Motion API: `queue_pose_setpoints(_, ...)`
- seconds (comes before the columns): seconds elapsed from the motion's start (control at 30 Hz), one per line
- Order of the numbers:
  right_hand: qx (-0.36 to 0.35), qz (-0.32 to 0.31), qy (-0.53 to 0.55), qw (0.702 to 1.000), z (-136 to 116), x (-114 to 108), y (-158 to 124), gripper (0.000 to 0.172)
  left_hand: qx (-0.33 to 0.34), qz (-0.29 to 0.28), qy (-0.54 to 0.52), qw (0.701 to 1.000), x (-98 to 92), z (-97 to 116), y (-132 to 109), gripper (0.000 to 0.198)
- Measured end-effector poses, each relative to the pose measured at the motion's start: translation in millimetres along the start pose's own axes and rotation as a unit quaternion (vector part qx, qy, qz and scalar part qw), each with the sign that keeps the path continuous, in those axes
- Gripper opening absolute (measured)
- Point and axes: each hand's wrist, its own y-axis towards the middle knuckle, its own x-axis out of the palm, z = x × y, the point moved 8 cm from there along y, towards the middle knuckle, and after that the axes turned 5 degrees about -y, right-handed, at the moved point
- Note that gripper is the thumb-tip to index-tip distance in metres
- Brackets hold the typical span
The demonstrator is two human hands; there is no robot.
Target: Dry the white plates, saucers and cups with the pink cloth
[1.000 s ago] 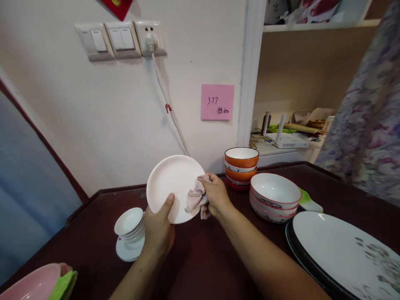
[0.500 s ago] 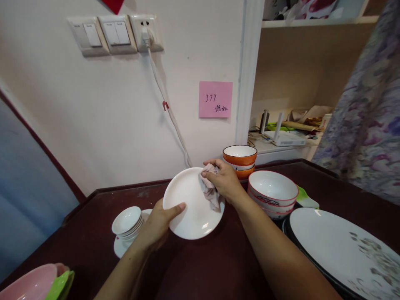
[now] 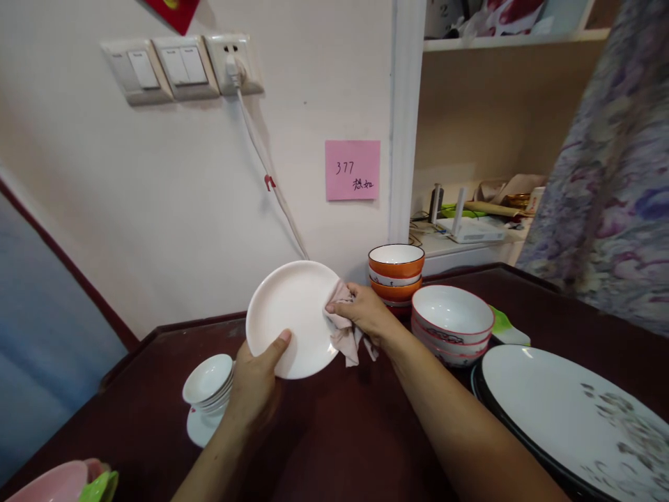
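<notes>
A round white plate is tilted up above the dark table, its face toward me. My left hand grips its lower left rim, thumb on the face and the other fingers hidden behind. At the plate's right rim, my right hand is closed on a pale pink cloth. The cloth is folded against the rim, and its loose ends hang below. Left of my left hand stand several stacked small white bowls on a white saucer.
Orange and white bowls are stacked by the wall, beside red-rimmed white bowls. A large patterned oval plate lies at the right on the dark table. Pink dishes sit at the lower left. A cord runs down the wall.
The plate has moved left and slightly up in my left hand. My right hand has shifted the cloth from the plate's upper right face to its right rim.
</notes>
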Motion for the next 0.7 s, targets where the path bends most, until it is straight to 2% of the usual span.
queue_pose_setpoints(0.17, -0.052, 0.111, -0.115, 0.986, 0, -15, 6, 0.035, -0.005, -0.003, 0.004, 1.0, 4.5, -8, -8, 0.057)
queue_pose_setpoints(0.23, -0.072, 0.128, -0.138, 0.98, -2, -14, 7, 0.035, 0.0, 0.004, 0.0, 1.0, 4.5, -6, -9, 0.057)
queue_pose_setpoints(0.3, -0.076, 0.09, -0.104, 0.988, -4, -8, 6, 0.028, 0.01, 0.014, -0.006, 1.0, 3.3, 1, -8, 0.054)
queue_pose_setpoints(0.37, -0.077, 0.016, -0.056, 0.995, -8, 1, 4, 0.025, 0.022, 0.018, -0.016, 0.999, 2.6, 9, -6, 0.053)
queue_pose_setpoints(0.47, -0.078, -0.067, -0.048, 0.994, -16, 7, -3, 0.046, 0.03, 0.026, -0.023, 0.999, 2.4, 17, -5, 0.053)
queue_pose_setpoints(0.57, -0.075, -0.058, -0.059, 0.994, -18, 4, -3, 0.05, 0.022, 0.035, -0.007, 0.999, 3.6, 16, -8, 0.052)
queue_pose_setpoints(0.7, -0.093, 0.036, -0.064, 0.993, -16, -2, -1, 0.034, 0.027, 0.038, 0.002, 0.999, 7.1, 12, -12, 0.045)
